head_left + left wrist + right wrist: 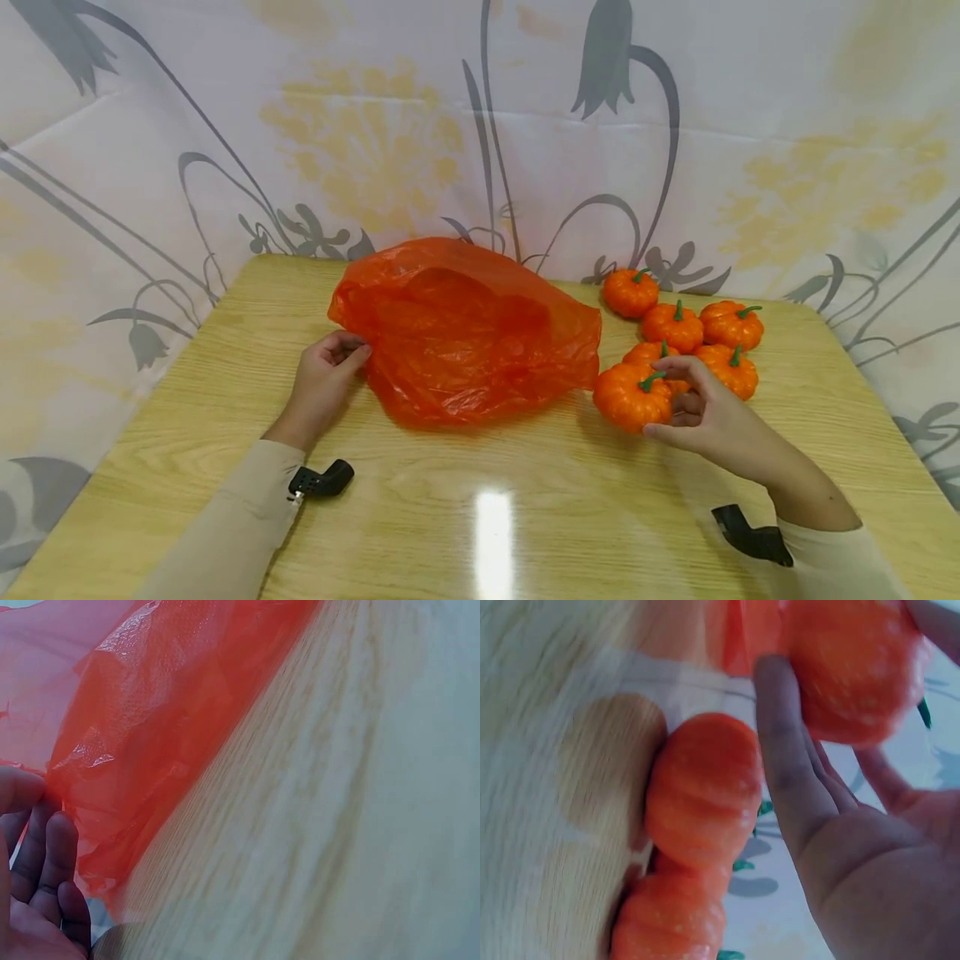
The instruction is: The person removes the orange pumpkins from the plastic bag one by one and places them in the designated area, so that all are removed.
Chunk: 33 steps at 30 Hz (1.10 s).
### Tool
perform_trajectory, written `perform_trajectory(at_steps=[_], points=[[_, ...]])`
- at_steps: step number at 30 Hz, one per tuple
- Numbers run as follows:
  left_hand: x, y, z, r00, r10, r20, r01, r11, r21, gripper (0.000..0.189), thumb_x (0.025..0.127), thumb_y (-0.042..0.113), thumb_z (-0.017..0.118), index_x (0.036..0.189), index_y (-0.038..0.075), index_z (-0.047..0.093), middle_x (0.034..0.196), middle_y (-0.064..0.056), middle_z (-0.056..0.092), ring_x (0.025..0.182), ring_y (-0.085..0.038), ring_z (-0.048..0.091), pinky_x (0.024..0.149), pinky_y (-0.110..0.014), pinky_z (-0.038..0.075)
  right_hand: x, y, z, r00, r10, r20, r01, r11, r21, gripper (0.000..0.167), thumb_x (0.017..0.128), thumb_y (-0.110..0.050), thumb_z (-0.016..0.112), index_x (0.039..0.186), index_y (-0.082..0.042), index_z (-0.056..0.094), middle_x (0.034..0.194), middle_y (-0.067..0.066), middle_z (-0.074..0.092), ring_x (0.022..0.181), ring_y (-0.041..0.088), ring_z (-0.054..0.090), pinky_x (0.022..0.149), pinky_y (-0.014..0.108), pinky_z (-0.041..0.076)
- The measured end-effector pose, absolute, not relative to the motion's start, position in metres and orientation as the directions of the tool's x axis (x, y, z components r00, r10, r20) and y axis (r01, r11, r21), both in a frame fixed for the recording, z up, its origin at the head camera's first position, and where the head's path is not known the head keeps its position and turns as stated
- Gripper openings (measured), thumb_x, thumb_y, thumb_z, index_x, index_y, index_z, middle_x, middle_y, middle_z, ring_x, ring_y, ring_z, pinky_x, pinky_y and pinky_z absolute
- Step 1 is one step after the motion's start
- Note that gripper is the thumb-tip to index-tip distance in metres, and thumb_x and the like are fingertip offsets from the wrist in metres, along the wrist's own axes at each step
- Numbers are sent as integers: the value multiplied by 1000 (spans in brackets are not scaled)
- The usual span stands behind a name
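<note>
A thin orange-red plastic bag (465, 342) lies spread on the table, puffed up a little. At its left edge my left hand (327, 375) pinches the film between thumb and fingers; the left wrist view shows the bag (150, 735) by those fingertips. My right hand (705, 412) grips a small orange pumpkin (632, 398) with a green stem, near the bag's right end. In the right wrist view this pumpkin (855, 667) is held above the table, between thumb and fingers. Behind it sit several more pumpkins (672, 327), one partly hidden by the held one.
The wood-grain table (405, 525) reaches back to a flower-patterned cloth (420, 125). Black wrist mounts (750, 537) sit at both sleeves. Loose pumpkins cluster at the back right of the table.
</note>
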<state>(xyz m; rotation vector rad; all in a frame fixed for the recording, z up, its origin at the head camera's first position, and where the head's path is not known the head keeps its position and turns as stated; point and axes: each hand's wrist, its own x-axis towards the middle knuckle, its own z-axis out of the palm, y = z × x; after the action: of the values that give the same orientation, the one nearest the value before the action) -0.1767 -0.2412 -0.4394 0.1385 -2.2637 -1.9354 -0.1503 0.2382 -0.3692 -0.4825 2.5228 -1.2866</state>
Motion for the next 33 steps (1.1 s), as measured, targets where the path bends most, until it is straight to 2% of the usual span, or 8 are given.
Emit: perform_trajectory(at_steps=[7, 13, 19, 22, 24, 27, 33], points=[[-176, -245, -440, -983, -168, 77, 44, 189, 981, 17, 97, 8, 63, 105, -6, 61, 87, 14, 64, 81, -2, 59, 74, -15, 50, -154, 243, -375, -842, -530, -103, -229, 522, -822, 76, 85, -15, 80, 146, -11, 34, 140, 19, 39, 83, 15, 64, 74, 24, 55], [-180, -244, -441, -984, -158, 88, 61, 165, 984, 16, 96, 6, 64, 104, -8, 61, 89, 7, 65, 79, -3, 59, 73, -17, 51, -157, 245, -377, -845, -521, -116, -242, 568, -787, 78, 83, -17, 82, 144, -5, 37, 139, 23, 44, 85, 11, 67, 75, 26, 58], [-182, -245, -441, -985, -151, 81, 56, 165, 985, 19, 96, 7, 63, 106, -8, 60, 88, 9, 65, 80, -3, 58, 73, -17, 50, -160, 245, -376, -854, -507, -117, -281, 638, -717, 78, 81, -23, 84, 141, -1, 39, 139, 24, 47, 91, 16, 67, 75, 25, 58], [-183, -247, -440, -985, -152, 82, 59, 149, 987, 20, 97, 6, 63, 111, -4, 55, 89, 11, 64, 82, -2, 59, 76, -15, 51, -162, 243, -377, -859, -499, -116, -290, 660, -694, 79, 81, -25, 84, 141, -1, 39, 138, 23, 48, 89, 13, 65, 74, 26, 57], [-183, -247, -441, -985, -155, 74, 54, 133, 990, 21, 97, 5, 62, 114, 4, 50, 88, 15, 63, 84, -1, 59, 77, -13, 51, -162, 243, -378, -863, -493, -114, -294, 671, -681, 80, 81, -25, 85, 141, 0, 39, 138, 23, 49, 87, 12, 64, 72, 25, 57], [-183, -247, -441, -983, -165, 75, 65, 64, 996, 26, 98, 1, 59, 115, 14, 45, 87, 15, 61, 82, -2, 59, 77, -14, 51, -164, 242, -378, -865, -490, -109, -310, 691, -653, 80, 81, -26, 84, 142, 0, 39, 136, 23, 49, 85, 11, 62, 69, 24, 56], [-181, -248, -440, -950, -273, 154, 188, -103, 977, 24, 99, -4, 39, 113, 15, 45, 88, 3, 56, 72, -10, 58, 71, -21, 51, -160, 238, -368, -872, -475, -118, -329, 747, -577, 84, 86, -36, 79, 151, -7, 34, 133, 23, 48, 92, 20, 60, 69, 26, 53]])
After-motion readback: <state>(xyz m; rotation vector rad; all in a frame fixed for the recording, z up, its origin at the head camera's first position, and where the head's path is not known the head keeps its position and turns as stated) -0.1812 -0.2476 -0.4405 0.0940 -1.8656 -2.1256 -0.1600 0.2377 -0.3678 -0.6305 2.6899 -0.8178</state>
